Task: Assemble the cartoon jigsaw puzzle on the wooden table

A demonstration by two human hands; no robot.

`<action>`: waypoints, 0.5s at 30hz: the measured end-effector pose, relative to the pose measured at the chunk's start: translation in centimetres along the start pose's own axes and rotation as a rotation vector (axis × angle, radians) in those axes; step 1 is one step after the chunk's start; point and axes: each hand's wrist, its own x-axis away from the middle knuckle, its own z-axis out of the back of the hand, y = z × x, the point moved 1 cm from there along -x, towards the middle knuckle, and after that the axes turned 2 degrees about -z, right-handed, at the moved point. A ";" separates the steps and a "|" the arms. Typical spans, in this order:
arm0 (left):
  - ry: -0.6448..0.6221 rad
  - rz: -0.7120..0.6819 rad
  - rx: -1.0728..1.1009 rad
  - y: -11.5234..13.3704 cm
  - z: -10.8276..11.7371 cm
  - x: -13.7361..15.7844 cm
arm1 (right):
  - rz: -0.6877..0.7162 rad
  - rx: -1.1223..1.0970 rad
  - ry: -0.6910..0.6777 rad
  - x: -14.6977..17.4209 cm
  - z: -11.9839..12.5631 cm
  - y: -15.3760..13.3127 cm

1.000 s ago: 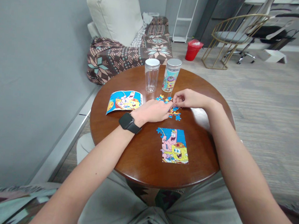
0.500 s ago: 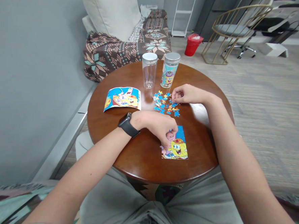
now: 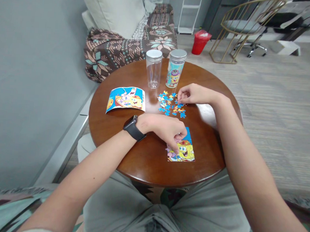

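My left hand (image 3: 170, 131), with a black watch (image 3: 134, 128) on its wrist, rests over a partly joined jigsaw puzzle (image 3: 187, 152) with a yellow cartoon face. Its thumb touches the puzzle, and a gap separates the thumb from the curled fingers. Beyond it, my right hand (image 3: 194, 94) is at the right edge of a heap of loose puzzle pieces (image 3: 167, 104). There the fingertips are pinched together on what looks like a puzzle piece, mostly hidden by the fingers. The left edge of the joined puzzle is partly covered by my left hand.
On the round wooden table (image 3: 146, 168), a curled picture sheet (image 3: 126, 99) lies to the left. A clear lidded jar (image 3: 153, 72) and a printed jar (image 3: 175, 71) stand behind the pieces. Past the table are a patterned sofa (image 3: 111, 52), a red bin (image 3: 200, 43) and a gold-framed chair (image 3: 239, 26).
My left thumb has slid right across the puzzle, onto the yellow face's side. My right hand stays at the loose pieces. The whole view has shifted slightly.
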 end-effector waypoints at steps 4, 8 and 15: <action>-0.004 -0.026 -0.012 -0.1 0.1 0.0 | -0.003 0.000 -0.006 -0.1 0.0 0.1; -0.002 -0.033 -0.037 0.0 0.2 0.0 | -0.011 0.003 -0.004 0.0 0.0 0.0; 0.008 -0.043 -0.066 0.2 0.2 0.0 | -0.006 -0.005 -0.001 0.1 0.0 -0.2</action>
